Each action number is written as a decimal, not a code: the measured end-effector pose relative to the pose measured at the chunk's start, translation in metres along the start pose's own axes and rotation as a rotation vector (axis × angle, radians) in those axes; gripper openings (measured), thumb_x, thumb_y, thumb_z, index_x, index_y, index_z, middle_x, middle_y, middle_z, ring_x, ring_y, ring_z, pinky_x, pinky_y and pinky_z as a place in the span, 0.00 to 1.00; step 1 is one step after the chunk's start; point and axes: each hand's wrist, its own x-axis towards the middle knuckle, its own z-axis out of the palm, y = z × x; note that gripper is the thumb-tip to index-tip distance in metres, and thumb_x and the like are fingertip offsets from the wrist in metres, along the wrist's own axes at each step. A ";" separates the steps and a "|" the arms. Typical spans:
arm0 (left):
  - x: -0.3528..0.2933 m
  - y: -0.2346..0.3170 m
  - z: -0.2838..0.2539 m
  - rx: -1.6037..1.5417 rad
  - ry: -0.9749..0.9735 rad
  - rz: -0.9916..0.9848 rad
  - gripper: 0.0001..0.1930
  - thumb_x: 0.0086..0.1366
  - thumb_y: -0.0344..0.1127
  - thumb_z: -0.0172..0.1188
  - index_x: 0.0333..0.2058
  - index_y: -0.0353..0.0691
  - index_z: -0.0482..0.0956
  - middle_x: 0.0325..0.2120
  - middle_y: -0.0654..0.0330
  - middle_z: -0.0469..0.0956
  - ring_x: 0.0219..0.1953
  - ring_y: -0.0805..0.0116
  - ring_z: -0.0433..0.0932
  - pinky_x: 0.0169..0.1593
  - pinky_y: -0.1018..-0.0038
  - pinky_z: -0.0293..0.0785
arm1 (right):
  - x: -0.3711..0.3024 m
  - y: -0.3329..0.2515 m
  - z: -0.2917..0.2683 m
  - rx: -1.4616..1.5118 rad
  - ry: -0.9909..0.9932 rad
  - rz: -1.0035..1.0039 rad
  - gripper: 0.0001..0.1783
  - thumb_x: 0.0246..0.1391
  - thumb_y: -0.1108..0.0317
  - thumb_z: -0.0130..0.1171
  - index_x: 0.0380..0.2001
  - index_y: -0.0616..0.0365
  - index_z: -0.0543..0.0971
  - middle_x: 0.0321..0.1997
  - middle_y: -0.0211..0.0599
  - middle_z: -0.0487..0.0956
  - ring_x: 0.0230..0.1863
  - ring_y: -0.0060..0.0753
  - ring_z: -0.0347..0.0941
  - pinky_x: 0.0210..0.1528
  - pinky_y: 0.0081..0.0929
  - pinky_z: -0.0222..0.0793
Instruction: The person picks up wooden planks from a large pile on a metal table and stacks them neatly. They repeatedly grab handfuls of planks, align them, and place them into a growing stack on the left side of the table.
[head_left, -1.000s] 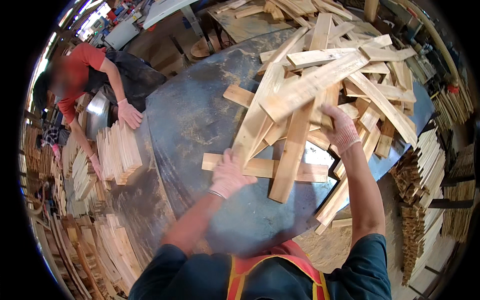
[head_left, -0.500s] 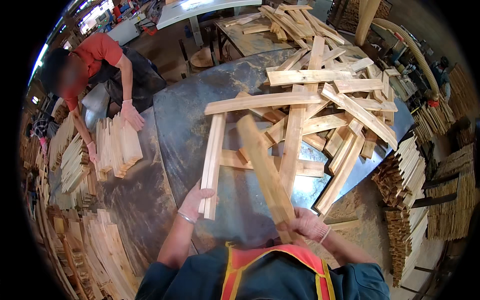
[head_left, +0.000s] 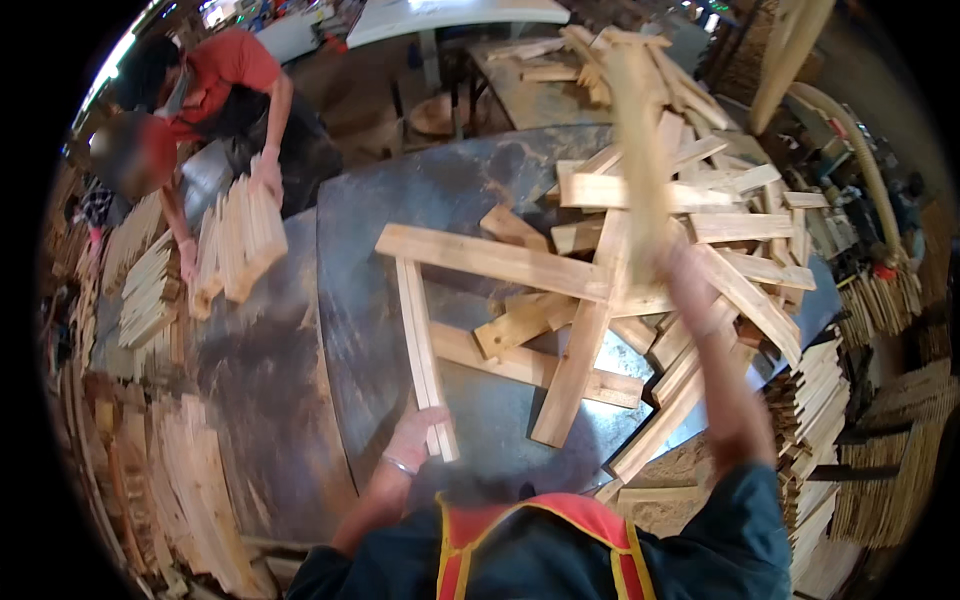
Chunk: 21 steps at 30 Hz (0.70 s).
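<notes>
My left hand, in a pale glove, is closed round the near end of a pair of narrow wooden strips lying side by side. Their far end meets a longer wooden board that slants across the metal table. My right hand is raised over the heap on the right, smeared by motion. From it a blurred wooden plank points away from me, held near its lower end. Below lies a jumbled pile of loose boards, with another board slanting toward me.
At the left a co-worker in a red shirt grips an upright bundle of boards with gloved hands. More stacked boards stand at the lower left, and others at the right. A ribbed hose curves down behind the pile.
My right hand has swung the plank forward and right, from near my body to above the pile. The board touching the left strips has turned. The co-worker has drawn the bundle closer.
</notes>
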 end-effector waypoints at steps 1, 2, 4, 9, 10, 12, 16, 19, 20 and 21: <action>-0.001 -0.003 0.005 -0.004 0.023 -0.009 0.43 0.57 0.22 0.63 0.72 0.44 0.60 0.48 0.55 0.76 0.43 0.60 0.81 0.47 0.63 0.83 | 0.053 -0.017 -0.023 -0.023 0.183 -0.142 0.22 0.67 0.56 0.58 0.55 0.62 0.81 0.44 0.40 0.83 0.45 0.35 0.78 0.53 0.36 0.74; 0.000 -0.006 0.011 -0.014 0.051 -0.013 0.43 0.57 0.23 0.63 0.72 0.44 0.60 0.46 0.55 0.76 0.42 0.61 0.81 0.46 0.64 0.84 | 0.102 -0.031 -0.041 -0.010 0.330 -0.261 0.26 0.64 0.53 0.63 0.55 0.63 0.80 0.45 0.43 0.83 0.45 0.38 0.79 0.53 0.37 0.74; 0.000 -0.013 0.027 -0.032 0.086 0.053 0.43 0.57 0.24 0.64 0.72 0.44 0.61 0.44 0.55 0.76 0.40 0.61 0.81 0.44 0.65 0.83 | 0.156 -0.040 -0.037 -0.207 0.380 -0.323 0.32 0.58 0.50 0.70 0.57 0.63 0.78 0.48 0.49 0.83 0.47 0.43 0.79 0.54 0.38 0.74; 0.013 -0.026 0.072 -0.088 0.188 0.060 0.42 0.57 0.24 0.67 0.71 0.44 0.63 0.42 0.53 0.78 0.39 0.61 0.82 0.43 0.64 0.83 | 0.084 0.063 0.114 -1.024 -0.422 -0.509 0.56 0.45 0.43 0.77 0.73 0.51 0.64 0.66 0.56 0.75 0.74 0.58 0.65 0.76 0.46 0.59; 0.014 -0.025 0.078 -0.128 0.175 0.030 0.39 0.57 0.24 0.67 0.68 0.42 0.65 0.40 0.51 0.79 0.37 0.58 0.84 0.42 0.63 0.85 | 0.076 0.077 0.136 -1.203 -0.516 -0.594 0.61 0.45 0.41 0.75 0.77 0.47 0.56 0.67 0.60 0.75 0.72 0.59 0.69 0.71 0.47 0.66; 0.010 -0.023 0.084 -0.254 0.168 0.004 0.39 0.56 0.23 0.67 0.68 0.42 0.65 0.39 0.51 0.80 0.36 0.57 0.85 0.42 0.62 0.86 | 0.060 0.085 0.148 -1.024 -0.655 -0.332 0.61 0.46 0.41 0.74 0.78 0.47 0.55 0.67 0.63 0.74 0.69 0.61 0.71 0.69 0.47 0.70; -0.011 -0.020 0.087 -0.316 0.110 -0.008 0.28 0.57 0.26 0.65 0.58 0.34 0.75 0.40 0.49 0.83 0.37 0.57 0.87 0.44 0.63 0.87 | -0.034 0.055 0.150 -0.551 -0.822 0.067 0.60 0.48 0.45 0.70 0.79 0.56 0.53 0.67 0.68 0.73 0.66 0.64 0.74 0.66 0.46 0.73; -0.016 -0.023 0.092 0.116 0.231 0.043 0.26 0.58 0.36 0.68 0.53 0.28 0.78 0.44 0.46 0.85 0.44 0.54 0.87 0.50 0.60 0.84 | -0.130 0.052 0.187 -0.359 -0.950 0.274 0.62 0.50 0.46 0.69 0.78 0.63 0.50 0.66 0.70 0.73 0.67 0.64 0.73 0.69 0.47 0.71; -0.015 -0.025 0.094 0.450 0.396 0.038 0.28 0.58 0.38 0.70 0.55 0.28 0.77 0.45 0.46 0.85 0.45 0.54 0.86 0.51 0.61 0.83 | -0.151 0.059 0.196 -0.371 -0.977 0.195 0.59 0.51 0.47 0.69 0.77 0.62 0.53 0.65 0.68 0.74 0.66 0.63 0.74 0.68 0.47 0.71; -0.013 -0.026 0.094 0.812 0.517 0.039 0.30 0.58 0.39 0.71 0.56 0.28 0.76 0.46 0.45 0.84 0.46 0.54 0.85 0.52 0.61 0.82 | -0.168 0.065 0.202 -0.414 -1.064 0.165 0.56 0.51 0.47 0.69 0.76 0.61 0.56 0.64 0.66 0.75 0.65 0.63 0.75 0.67 0.47 0.72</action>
